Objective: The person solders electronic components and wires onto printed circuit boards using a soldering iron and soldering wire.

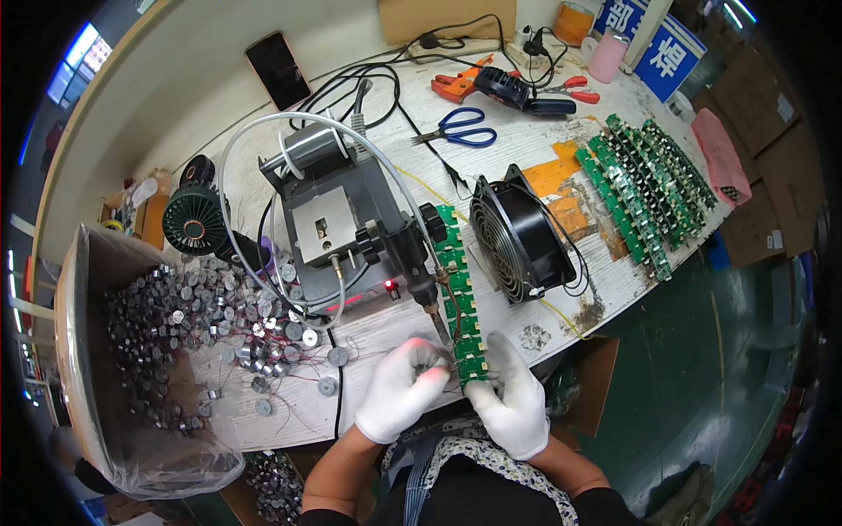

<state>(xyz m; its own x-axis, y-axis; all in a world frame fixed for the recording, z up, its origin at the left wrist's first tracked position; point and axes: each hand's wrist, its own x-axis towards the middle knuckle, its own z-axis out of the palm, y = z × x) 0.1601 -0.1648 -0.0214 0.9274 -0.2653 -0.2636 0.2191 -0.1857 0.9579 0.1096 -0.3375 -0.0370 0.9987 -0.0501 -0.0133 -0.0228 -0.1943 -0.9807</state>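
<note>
A long strip of green circuit boards (461, 302) runs away from me along the table. My right hand (510, 399), in a white glove, grips the strip's near end between thumb and fingers. My left hand (403, 388), gloved too, is closed in a pinch just left of that end; what its fingertips hold is hidden. Red light falls on its fingers. Right above them points the tip of a soldering iron (430, 302), clamped on a grey soldering machine (338, 215) with a solder spool (311, 151) on top.
Small round motors (263, 337) with thin wires spill from a plastic-lined box (83, 351) at left. A black fan (522, 237) stands right of the strip. Farther off lie blue scissors (460, 129), a phone (278, 68) and stacked circuit boards (645, 193).
</note>
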